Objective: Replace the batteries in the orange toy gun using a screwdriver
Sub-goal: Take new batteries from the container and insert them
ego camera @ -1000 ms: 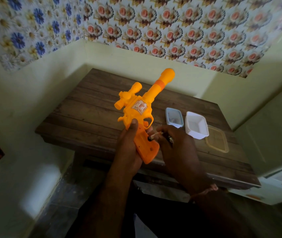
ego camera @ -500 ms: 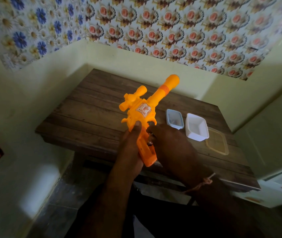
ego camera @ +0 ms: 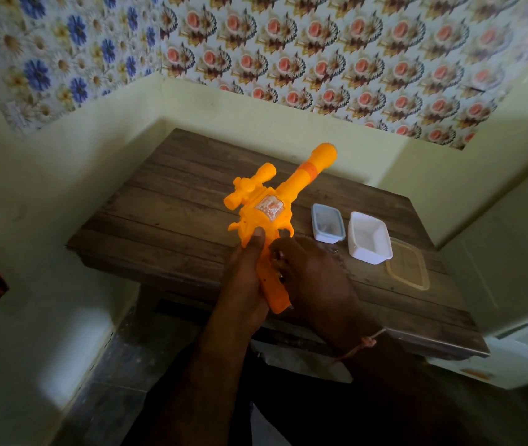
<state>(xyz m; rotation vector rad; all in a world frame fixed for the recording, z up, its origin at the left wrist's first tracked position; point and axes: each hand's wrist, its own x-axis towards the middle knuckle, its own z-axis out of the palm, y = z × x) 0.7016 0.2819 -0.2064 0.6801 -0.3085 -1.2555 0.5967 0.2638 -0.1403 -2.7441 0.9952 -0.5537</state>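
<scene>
The orange toy gun (ego camera: 269, 220) is bright orange plastic, with a long barrel ending in a bulbous muzzle and a darker orange band just behind it. A stubby scope sits on its upper left side, and a pale square sticker marks the body. It is held up off the desk, tilted — muzzle pointing up and away to the right, handle down toward the person. The left grip (ego camera: 243, 284) wraps the handle from the left, thumb lying up along the body below the sticker. The right grip (ego camera: 310, 278) is against the handle's right side, fingers curled at the spot just under the trigger guard — what they hold there is too dark to tell.
</scene>
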